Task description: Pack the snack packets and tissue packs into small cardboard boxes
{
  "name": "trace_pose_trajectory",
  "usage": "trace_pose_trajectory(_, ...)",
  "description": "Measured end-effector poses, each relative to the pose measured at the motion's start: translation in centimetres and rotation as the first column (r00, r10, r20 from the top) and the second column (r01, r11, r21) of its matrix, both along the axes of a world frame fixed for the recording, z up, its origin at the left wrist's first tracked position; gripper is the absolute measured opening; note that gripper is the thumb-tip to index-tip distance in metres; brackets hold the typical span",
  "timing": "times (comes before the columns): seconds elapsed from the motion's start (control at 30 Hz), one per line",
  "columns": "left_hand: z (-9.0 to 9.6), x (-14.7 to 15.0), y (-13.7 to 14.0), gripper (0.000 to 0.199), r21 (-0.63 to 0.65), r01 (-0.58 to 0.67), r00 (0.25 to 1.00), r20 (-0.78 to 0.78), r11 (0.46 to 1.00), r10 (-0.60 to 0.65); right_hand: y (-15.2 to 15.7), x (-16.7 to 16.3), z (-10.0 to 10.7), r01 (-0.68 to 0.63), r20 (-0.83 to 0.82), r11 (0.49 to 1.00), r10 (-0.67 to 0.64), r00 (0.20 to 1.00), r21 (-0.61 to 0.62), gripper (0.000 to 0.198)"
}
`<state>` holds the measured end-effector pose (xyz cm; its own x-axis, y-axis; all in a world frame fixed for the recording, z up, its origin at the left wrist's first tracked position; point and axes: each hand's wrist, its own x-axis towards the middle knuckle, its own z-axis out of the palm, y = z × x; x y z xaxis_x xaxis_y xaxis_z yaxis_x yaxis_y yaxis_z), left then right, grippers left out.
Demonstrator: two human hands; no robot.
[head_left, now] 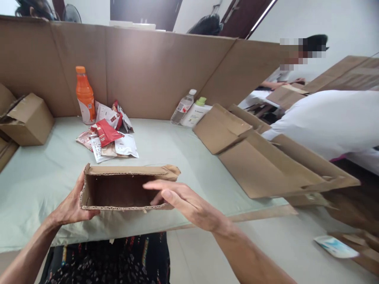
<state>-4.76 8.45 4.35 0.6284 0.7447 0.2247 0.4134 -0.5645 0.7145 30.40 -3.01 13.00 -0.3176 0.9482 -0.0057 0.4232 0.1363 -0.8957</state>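
Note:
An open-topped cardboard box (127,170) stands at the front of the cloth-covered table, its dark inside facing up. My left hand (74,203) grips the box's left end, thumb at the near side and fingers behind the end wall. Over the right end of the opening is my right hand (180,199), fingers stretched out and apart, some reaching below the rim; nothing shows in it. Beyond the box lies a pile of snack packets (108,134), red, white and pink. Just behind the pile an orange drink bottle (84,96) stands upright.
A clear bottle (183,106) and a white bottle with green cap (195,112) lean at the back cardboard wall (162,75). Cardboard boxes stand at left (32,120) and right (260,165). A person in white (325,122) is beyond the right boxes.

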Motion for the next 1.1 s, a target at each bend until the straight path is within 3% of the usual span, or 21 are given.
trace_pose_trajectory(0.1,-0.2,-0.2,0.1,0.122,-0.009,0.061,0.998,0.022,0.998,-0.061,1.3,0.0,0.3,-0.004,0.033,0.994,0.008,0.999,-0.108,0.067)
trace_pose_trajectory(0.2,0.3,-0.6,0.0,0.115,-0.015,0.085,0.991,0.101,0.996,-0.083,2.0,0.3,0.2,-0.03,0.05,0.994,0.035,0.998,-0.105,0.087)
trace_pose_trajectory(0.27,1.6,-0.7,-0.4,0.102,-0.02,0.069,0.974,0.217,0.997,-0.063,2.3,0.4,-0.2,-0.035,0.143,0.998,0.042,0.989,-0.055,0.093)
trace_pose_trajectory(0.37,4.3,0.4,-1.5,0.066,0.064,-0.047,0.942,0.334,0.997,0.023,2.6,0.2,-0.6,-0.065,0.303,0.997,0.052,0.951,0.032,0.1)
trace_pose_trajectory(0.47,6.5,2.2,-2.6,0.04,0.212,-0.107,0.979,0.194,0.971,0.066,2.7,0.0,-0.9,-0.095,0.399,0.993,0.057,0.915,0.076,0.106)
trace_pose_trajectory(0.6,6.8,3.7,-3.0,0.051,0.333,-0.03,0.995,-0.081,0.942,0.06,2.7,0.0,-1.4,-0.088,0.445,0.99,0.028,0.895,0.115,0.108)
trace_pose_trajectory(0.7,5.8,3.9,-2.8,0.061,0.355,-0.026,0.987,-0.141,0.934,0.081,2.5,0.4,-1.1,-0.087,0.363,0.972,0.002,0.932,0.218,0.095)
trace_pose_trajectory(0.77,5.2,3.9,-2.8,0.059,0.352,-0.048,0.988,-0.124,0.935,0.097,2.4,0.8,0.0,-0.05,0.215,0.94,-0.025,0.976,0.337,0.066)
trace_pose_trajectory(0.83,4.7,4.1,-2.8,0.049,0.339,-0.097,0.99,-0.062,0.936,0.125,3.0,1.2,1.4,0.083,0.029,0.888,-0.108,0.994,0.452,0.033)
trace_pose_trajectory(0.9,4.3,4.3,-2.9,0.037,0.329,-0.174,0.984,0.029,0.928,0.175,4.7,1.7,2.7,0.258,-0.093,0.819,-0.245,0.965,0.513,0.019)
trace_pose_trajectory(0.97,4.0,4.6,-3.0,0.031,0.315,-0.237,0.971,0.115,0.919,0.211,8.0,2.1,3.2,0.354,-0.095,0.787,-0.356,0.929,0.506,0.014)
trace_pose_trajectory(1.1,3.2,4.8,-3.3,0.035,0.258,-0.281,0.948,0.225,0.924,0.225,18.4,2.1,2.3,0.334,0.135,0.863,-0.409,0.903,0.38,0.021)
